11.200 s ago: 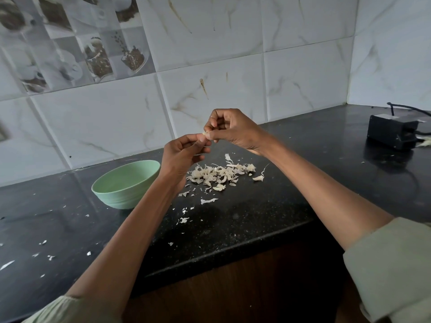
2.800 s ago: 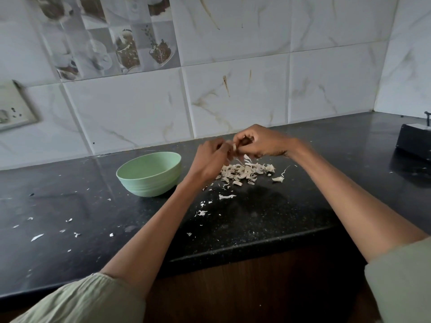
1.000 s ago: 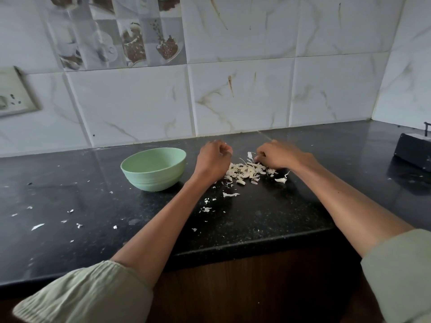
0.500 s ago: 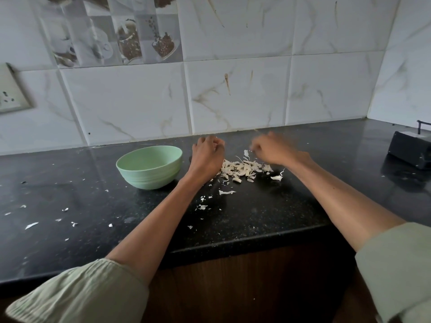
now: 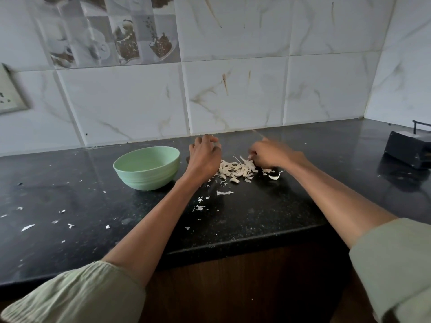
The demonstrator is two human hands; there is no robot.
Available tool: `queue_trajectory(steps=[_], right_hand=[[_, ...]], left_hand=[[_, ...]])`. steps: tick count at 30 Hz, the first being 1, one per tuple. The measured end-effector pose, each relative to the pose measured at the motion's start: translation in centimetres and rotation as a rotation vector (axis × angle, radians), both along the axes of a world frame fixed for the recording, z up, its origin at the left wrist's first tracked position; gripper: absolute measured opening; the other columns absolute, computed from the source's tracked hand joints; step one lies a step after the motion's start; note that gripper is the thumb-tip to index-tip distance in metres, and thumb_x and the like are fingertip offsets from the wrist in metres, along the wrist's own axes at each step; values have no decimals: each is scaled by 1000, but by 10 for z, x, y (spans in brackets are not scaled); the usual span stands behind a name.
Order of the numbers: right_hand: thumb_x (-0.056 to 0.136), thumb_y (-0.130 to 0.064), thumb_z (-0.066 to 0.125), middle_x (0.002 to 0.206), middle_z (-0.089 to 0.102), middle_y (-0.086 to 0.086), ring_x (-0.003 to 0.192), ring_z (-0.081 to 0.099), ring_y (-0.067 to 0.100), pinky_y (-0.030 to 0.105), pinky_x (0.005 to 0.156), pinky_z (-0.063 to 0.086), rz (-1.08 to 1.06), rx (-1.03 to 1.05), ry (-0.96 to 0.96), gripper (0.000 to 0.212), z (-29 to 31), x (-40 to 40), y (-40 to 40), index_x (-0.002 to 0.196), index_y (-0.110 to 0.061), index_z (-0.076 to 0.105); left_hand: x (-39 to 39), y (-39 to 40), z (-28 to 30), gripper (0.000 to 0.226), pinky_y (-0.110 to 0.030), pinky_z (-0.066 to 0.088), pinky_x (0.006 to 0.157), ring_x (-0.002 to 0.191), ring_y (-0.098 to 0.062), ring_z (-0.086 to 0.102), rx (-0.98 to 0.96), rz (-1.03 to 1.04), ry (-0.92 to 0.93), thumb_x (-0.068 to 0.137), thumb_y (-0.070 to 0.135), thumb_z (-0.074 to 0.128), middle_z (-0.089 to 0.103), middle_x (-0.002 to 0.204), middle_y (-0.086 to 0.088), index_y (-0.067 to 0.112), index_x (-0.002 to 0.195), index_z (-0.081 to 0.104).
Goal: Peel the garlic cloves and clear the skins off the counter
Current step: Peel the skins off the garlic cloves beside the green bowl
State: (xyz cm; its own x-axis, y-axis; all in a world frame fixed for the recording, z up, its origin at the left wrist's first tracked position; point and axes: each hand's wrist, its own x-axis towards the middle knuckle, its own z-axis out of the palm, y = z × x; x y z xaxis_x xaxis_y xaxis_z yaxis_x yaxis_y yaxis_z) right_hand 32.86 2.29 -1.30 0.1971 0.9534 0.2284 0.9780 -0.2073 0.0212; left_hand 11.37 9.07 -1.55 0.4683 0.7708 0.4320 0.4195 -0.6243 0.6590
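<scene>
Black granite counter beneath marble-look tiles: our pile of garlic skins lies beside the green bowl, with loose flecks trailing toward the counter's edge. Seconds ago our hands met above the pile, picking at a clove; now they have dropped and parted, left hand loosely curled at the pile's left, right hand touching its far side, blurred. We cannot tell whether either holds anything. Peeling looks finished; gathering begins.
</scene>
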Motion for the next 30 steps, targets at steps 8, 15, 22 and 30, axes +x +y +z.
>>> queue_trajectory(steps=[8,15,22,30], right_hand=[[112,-29,47,68,52,-4,58,50,9,23,56,43,273,323,911,30,32,-25,-11,93,-11,61],[113,-22,46,69,51,-2,61,49,13,24,57,43,468,122,1248,23,35,-45,-12,99,-11,62],[112,-16,44,85,49,12,65,49,13,29,62,48,474,119,1090,27,33,-45,-9,112,4,62],[114,-25,44,66,46,-8,61,46,9,24,62,48,537,96,967,29,35,-50,-16,101,-4,59]], left_hand=[[-2,-6,6,21,-25,53,88,100,-6,66,21,-115,-188,101,21,68,71,101,7,17,122,67],[-7,-16,16,20,-24,58,72,79,-13,74,29,-169,-431,88,22,86,77,83,-1,15,102,75],[-14,-16,19,17,-27,60,76,76,-15,75,-74,-204,-501,88,25,87,79,79,-4,10,94,81],[-13,-9,17,6,-26,52,75,77,-15,67,-316,-212,-533,93,17,81,78,80,-8,13,89,79]])
